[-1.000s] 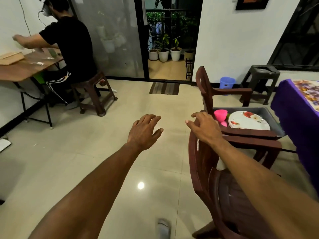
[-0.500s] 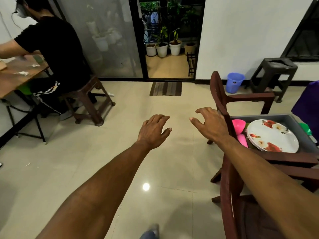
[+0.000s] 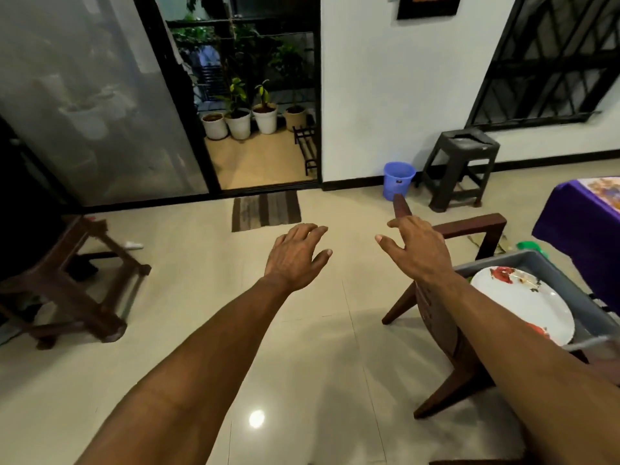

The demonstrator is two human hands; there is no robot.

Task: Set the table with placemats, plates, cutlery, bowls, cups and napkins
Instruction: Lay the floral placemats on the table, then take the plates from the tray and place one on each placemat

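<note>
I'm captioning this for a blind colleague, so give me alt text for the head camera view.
Two bare hands, the left hand and right hand, reach forward open and empty over a tiled floor. At right, a white floral plate lies in a grey tray on a brown chair, beside a purple-covered table.

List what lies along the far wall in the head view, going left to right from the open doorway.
Potted plants → small rack → blue bin → dark stool → purple-covered table.
</note>
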